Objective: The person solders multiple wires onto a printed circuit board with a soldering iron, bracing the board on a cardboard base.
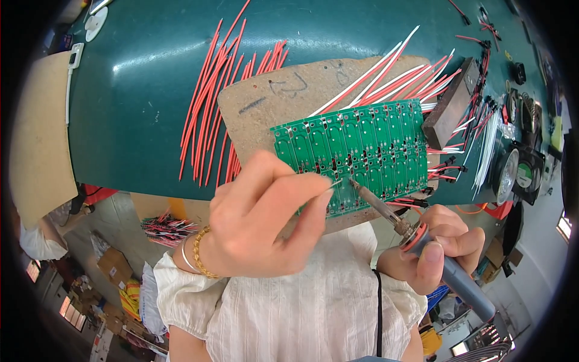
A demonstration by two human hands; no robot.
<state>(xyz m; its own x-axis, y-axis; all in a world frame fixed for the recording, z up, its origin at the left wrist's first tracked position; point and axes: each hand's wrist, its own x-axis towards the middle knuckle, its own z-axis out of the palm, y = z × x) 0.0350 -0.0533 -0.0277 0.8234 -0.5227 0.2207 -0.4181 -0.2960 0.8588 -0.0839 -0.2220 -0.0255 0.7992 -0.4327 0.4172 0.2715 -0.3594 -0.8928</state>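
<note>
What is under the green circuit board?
Under the circuit board, a brown slab shows past its left side; red and white wires stick out beyond its far edge. The rest beneath is covered.

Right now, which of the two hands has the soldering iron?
The right hand: it holds the soldering iron by its blue-grey handle, whereas the left hand pinches a thin strand over the green circuit board.
</note>
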